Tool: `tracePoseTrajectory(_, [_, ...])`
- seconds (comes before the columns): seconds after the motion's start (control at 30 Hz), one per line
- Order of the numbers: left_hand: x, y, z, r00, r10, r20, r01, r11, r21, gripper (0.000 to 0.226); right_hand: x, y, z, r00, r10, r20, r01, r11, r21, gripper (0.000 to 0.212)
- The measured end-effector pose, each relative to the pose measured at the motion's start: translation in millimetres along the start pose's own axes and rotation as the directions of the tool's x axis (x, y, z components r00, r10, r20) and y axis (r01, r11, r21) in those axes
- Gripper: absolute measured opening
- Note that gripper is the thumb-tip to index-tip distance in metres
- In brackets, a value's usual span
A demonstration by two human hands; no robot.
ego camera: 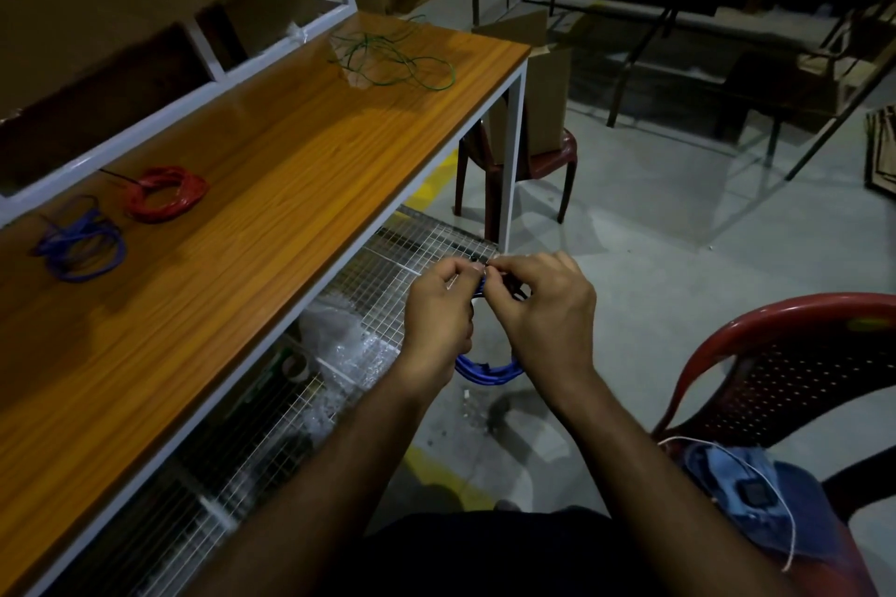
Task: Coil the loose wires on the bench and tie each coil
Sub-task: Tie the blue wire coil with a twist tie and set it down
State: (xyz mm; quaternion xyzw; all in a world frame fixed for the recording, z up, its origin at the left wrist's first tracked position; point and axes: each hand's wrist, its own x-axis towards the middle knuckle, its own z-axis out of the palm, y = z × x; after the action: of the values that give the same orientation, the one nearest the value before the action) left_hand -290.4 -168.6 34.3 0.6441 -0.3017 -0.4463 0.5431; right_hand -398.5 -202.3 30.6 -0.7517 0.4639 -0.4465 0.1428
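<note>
Room: dim workshop with a grey floor, dark tables at 1 o'clock and cardboard boxes at 11 o'clock.
Worktop (271,189): long wooden top on a white frame, running from 7 o'clock up to 12 o'clock, with a wire mesh shelf (417,247) under it.
Blue coil in hand (487,366): held off the worktop's edge, over the floor near centre; its lower loop hangs between the wrists.
Left hand (439,305): fingers curled, pinching the top of the coil.
Right hand (548,305): fingers curled, pinching the same spot, fingertips touching the left hand's.
Red coil (167,194): lies on the worktop at 9 o'clock.
Blue wire (80,242): loosely looped, just beside the red coil at 9 o'clock.
Green wire (392,58): loose tangle at the worktop's far end, 12 o'clock.
Red chair (776,368): at 4 o'clock, blue cloth (756,499) on its seat.
</note>
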Motion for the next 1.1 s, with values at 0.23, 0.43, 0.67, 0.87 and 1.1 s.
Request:
tracePoseTrajectory(0.23, [-4.8,2.7,0.7,0.999,0.039,0.003,-0.039,0.998,0.041,0.02,0.3,1.3,-0.9,1.0,0.006,0.015,-0.006,1.0,-0.006,0.005])
tracePoseTrajectory(0.43, [-5.3,1.5,0.5,0.984,0.181,-0.001,-0.175,0.956,0.234,0.017,3.3,0.9,-2.7,1.0,0.009,0.019,-0.009,1.0,-0.023,0.003])
tracePoseTrajectory(0.67, [-0.4,2.5,2.7,0.99,0.139,-0.029,-0.135,0.986,0.103,0.016,4.7,0.2,-6.1,1.0,0.003,-0.005,-0.003,1.0,-0.01,0.007])
tracePoseTrajectory(0.87, [2.5,3.4,7.9,0.991,0.135,-0.026,-0.132,0.987,0.088,0.019,10.2,1.5,-6.8,1.0,-0.01,0.021,0.011,1.0,-0.028,0.006])
tracePoseTrajectory(1.1, [5.0,6.2,8.9,0.984,0.175,-0.033,-0.168,0.976,0.141,0.019,12.3,0.9,-8.3,1.0,-0.016,0.004,0.016,0.999,-0.031,0.005])
